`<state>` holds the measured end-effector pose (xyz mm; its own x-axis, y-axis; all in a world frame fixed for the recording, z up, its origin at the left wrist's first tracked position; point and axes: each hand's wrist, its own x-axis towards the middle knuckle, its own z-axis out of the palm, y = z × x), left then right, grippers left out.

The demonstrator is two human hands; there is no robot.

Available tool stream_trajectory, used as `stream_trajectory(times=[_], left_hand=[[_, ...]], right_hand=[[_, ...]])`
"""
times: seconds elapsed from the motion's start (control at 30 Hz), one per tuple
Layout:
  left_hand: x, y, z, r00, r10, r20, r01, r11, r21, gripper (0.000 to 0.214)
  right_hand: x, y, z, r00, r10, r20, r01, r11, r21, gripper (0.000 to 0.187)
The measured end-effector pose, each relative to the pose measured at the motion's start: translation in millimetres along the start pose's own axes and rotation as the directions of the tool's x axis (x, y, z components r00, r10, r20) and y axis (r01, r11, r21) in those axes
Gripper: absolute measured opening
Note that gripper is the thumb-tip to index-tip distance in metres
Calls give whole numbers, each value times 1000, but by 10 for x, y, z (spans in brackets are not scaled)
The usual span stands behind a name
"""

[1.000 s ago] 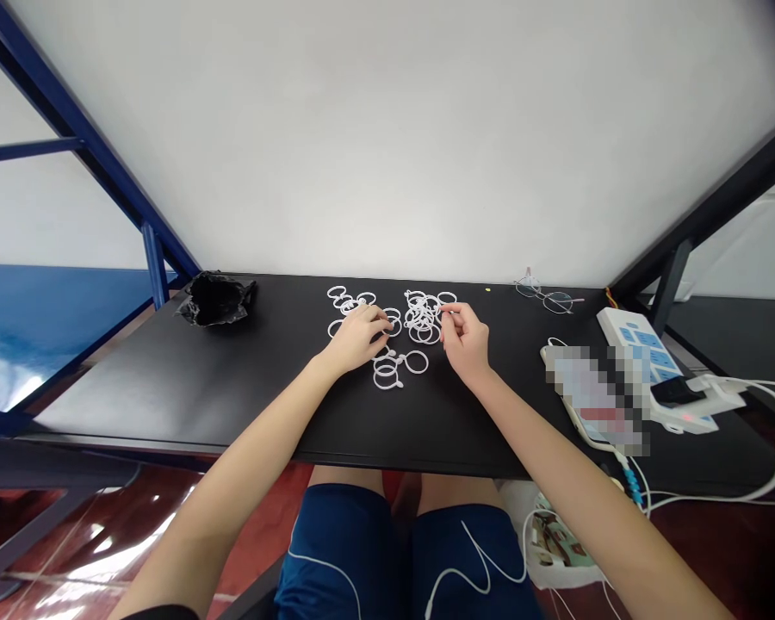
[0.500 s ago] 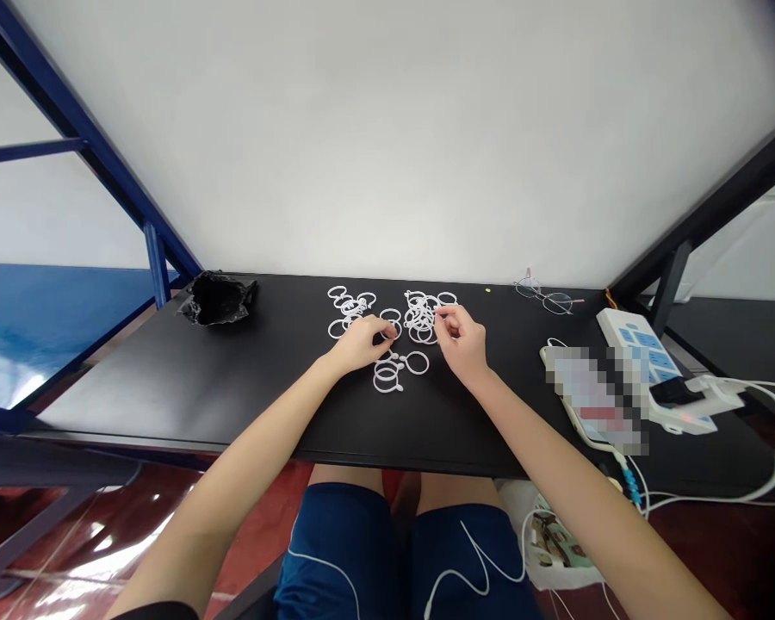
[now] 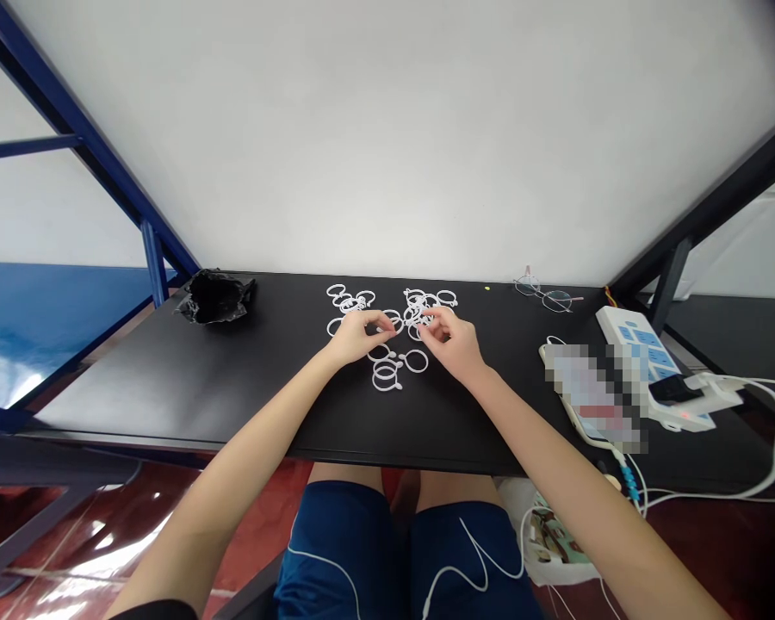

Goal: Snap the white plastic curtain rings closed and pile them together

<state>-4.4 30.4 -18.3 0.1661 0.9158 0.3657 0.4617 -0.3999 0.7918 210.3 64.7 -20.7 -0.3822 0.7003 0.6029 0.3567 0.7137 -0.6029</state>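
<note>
Thin white plastic rings with small knobs lie in loose groups on a black tabletop (image 3: 245, 387). My left hand (image 3: 356, 336) is curled at the middle, thumb and fingers closed around the edge of a white ring (image 3: 397, 320). Beside the right-hand pile of white rings (image 3: 416, 301), my right hand (image 3: 455, 343) has its fingertips pinched; what lies between them is too small to make out. Behind the left hand is another cluster of rings (image 3: 349, 303), partly covered by it. Several rings (image 3: 386, 379) lie in front, nearer the table edge, with a single ring (image 3: 416, 361) beside them.
An open black plastic bag (image 3: 214, 297) stands at the far left. To the right are eyeglasses (image 3: 556, 300), a phone (image 3: 594, 396) and a power strip (image 3: 642, 344) with white cables. A pale wall (image 3: 387, 155) rises behind the table.
My right hand has moved a little left, closer to the left hand and over the pile's front edge. My left hand has shifted slightly left, its thumb and fingers still around the ring.
</note>
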Motion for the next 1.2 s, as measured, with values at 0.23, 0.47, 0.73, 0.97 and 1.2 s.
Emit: stream_trajectory(times=[0.23,0.47,0.73,0.97,1.2], left_hand=[[-9,89,-13,981,-124,151,179,878,-443,31],[-22,176,-104,984,-115,138,174,807,-564,33],[-45,222,67,981,-10,194,103,872,-478,61],[-31,176,206,994,-67,85,100,865,-491,42],[-21,175,178,992,-111,56,121,771,-625,26]], right_hand=[[-36,-49,78,979,-118,166,115,993,28,22],[-34,-118,36,956,133,261,-172,976,135,37],[-28,-68,101,949,235,212,-269,952,148,51],[-16,-18,119,902,304,306,-383,891,245,56],[-15,-24,156,867,338,366,-458,830,318,56]])
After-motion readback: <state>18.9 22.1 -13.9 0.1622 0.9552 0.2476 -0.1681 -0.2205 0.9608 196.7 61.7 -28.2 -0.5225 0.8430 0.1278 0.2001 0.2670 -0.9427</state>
